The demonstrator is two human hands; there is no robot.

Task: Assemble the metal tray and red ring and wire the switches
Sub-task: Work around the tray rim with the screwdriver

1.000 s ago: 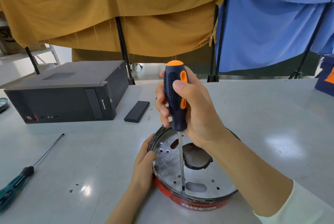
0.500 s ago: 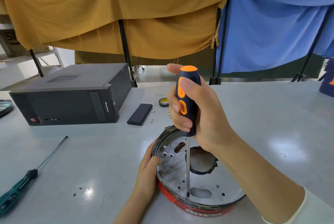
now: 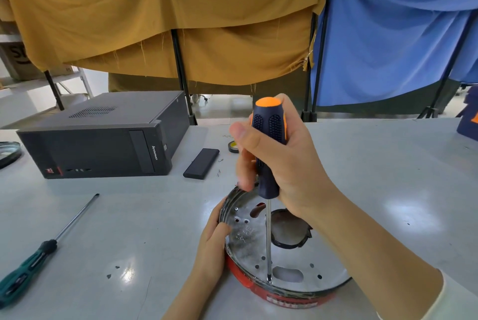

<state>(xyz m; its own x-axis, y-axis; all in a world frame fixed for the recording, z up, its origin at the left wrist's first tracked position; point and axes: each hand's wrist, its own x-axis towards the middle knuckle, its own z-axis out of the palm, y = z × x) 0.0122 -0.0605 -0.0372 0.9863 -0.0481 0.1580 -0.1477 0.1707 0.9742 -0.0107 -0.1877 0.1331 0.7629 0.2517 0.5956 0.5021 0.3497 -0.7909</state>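
A round metal tray (image 3: 258, 244) with several holes sits inside a red ring (image 3: 261, 291) on the grey table, near the front edge. My left hand (image 3: 213, 239) grips the tray's left rim, thumb over the edge. My right hand (image 3: 279, 162) holds the dark blue and orange screwdriver (image 3: 269, 144) upright by its handle. The shaft runs down to the tray's front rim, with the tip at about (image 3: 269, 281), beside an oblong slot. A large round opening (image 3: 287, 229) lies in the tray's middle.
A black computer case (image 3: 103, 138) lies at the back left. A small black bar (image 3: 201, 163), a tape roll (image 3: 232, 147) and loose screws (image 3: 219, 172) lie behind the tray. A green-handled screwdriver (image 3: 38, 255) lies at the left. Small bits (image 3: 112, 272) dot the table.
My right hand has turned on the screwdriver handle, fingers shifting around it while the tip stays at the tray's front rim. The view has shifted slightly. My left hand keeps its hold.
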